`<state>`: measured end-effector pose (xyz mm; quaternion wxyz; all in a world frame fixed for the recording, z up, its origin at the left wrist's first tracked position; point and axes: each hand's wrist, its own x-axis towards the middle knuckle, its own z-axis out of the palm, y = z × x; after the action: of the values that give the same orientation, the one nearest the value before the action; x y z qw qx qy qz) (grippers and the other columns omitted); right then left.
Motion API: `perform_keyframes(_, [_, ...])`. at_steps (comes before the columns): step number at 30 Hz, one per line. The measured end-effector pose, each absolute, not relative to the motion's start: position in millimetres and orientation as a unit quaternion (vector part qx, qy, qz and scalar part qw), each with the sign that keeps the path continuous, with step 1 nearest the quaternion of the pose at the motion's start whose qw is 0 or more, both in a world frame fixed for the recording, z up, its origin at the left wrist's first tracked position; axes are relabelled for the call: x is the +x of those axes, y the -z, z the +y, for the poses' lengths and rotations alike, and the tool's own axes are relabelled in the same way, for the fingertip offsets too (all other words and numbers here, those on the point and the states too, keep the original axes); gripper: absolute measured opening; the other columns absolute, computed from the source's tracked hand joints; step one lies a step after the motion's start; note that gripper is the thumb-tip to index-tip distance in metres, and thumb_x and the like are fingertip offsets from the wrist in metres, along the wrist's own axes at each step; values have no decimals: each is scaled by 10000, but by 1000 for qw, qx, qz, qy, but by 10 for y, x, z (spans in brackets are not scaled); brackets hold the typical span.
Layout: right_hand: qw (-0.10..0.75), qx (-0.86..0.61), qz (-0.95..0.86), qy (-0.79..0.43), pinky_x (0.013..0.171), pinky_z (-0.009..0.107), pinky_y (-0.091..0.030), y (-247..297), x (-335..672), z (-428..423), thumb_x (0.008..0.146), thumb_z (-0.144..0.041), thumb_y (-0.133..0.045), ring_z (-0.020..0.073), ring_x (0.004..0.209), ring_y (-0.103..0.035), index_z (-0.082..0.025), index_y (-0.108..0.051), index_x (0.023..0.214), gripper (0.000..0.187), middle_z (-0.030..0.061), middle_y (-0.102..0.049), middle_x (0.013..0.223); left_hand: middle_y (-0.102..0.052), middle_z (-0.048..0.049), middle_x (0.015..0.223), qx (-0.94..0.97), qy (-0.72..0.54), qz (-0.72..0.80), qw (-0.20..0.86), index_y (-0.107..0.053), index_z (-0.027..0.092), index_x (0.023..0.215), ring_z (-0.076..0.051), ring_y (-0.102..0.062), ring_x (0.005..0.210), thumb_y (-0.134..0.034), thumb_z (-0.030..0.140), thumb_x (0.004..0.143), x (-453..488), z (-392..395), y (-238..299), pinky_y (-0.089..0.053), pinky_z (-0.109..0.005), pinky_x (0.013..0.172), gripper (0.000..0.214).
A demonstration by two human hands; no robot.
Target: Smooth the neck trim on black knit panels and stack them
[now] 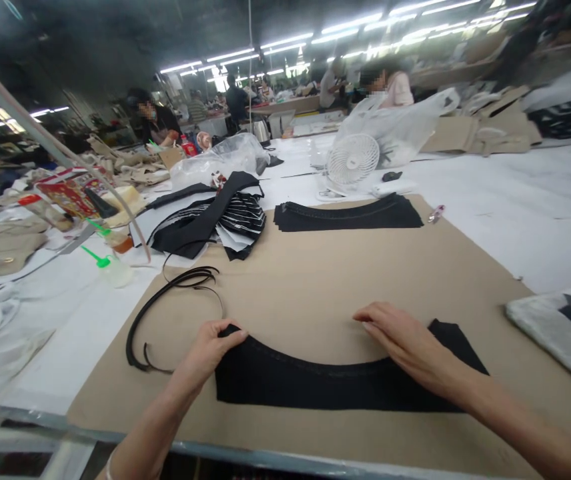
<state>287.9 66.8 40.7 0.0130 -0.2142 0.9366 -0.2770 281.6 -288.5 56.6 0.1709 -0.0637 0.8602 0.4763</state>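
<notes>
A curved black fabric piece point(315, 383) lies flat on the tan paper sheet point(325, 280) near the front edge of the table. My left hand point(210, 350) pinches its upper left corner with thumb and fingers closed on the cloth. My right hand point(400, 340) rests flat on the right part of the piece, fingers stretched out and pointing left. A thin black strip point(165, 307) loops on the paper just left of my left hand.
A stack of similar black pieces point(348, 215) lies at the far side of the paper. A heap of black and striped fabric point(215, 217) sits back left, with glue bottles point(110, 267) beside it. A small white fan point(351, 163) stands behind. Other people work at distant tables.
</notes>
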Motion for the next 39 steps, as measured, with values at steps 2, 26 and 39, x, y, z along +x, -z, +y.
perform_keyframes(2, [-14, -196, 953, 232, 863, 402, -445, -306, 2961, 945, 965, -311, -347, 215, 997, -571, -249, -582, 1071, 265, 65, -621, 1069, -649, -57, 693, -63, -434, 887, 142, -641, 150, 738, -241, -602, 710, -606, 468, 713, 2739, -2934, -534, -464, -344, 685, 321])
perform_keyframes(26, [-116, -201, 968, 98, 939, 433, -344, -190, 3699, 1241, 926, -145, -442, 219, 1085, -514, -203, -515, 1299, 384, 66, -603, 1213, -691, -56, 1027, 445, -100, 864, -212, -592, 156, 1186, -156, -614, 937, -415, 153, 925, 3296, -1843, -154, -462, -281, 854, 315])
perform_keyframes(39, [-135, -139, 969, 152, 938, 403, -376, -207, 4038, 1373, 900, -92, -428, 205, 1069, -521, -176, -508, 1279, 396, 92, -584, 1179, -665, -85, 1020, 491, -169, 840, -157, -567, 161, 1185, -184, -619, 924, -464, 164, 901, 3313, -1161, -163, -525, -282, 787, 302])
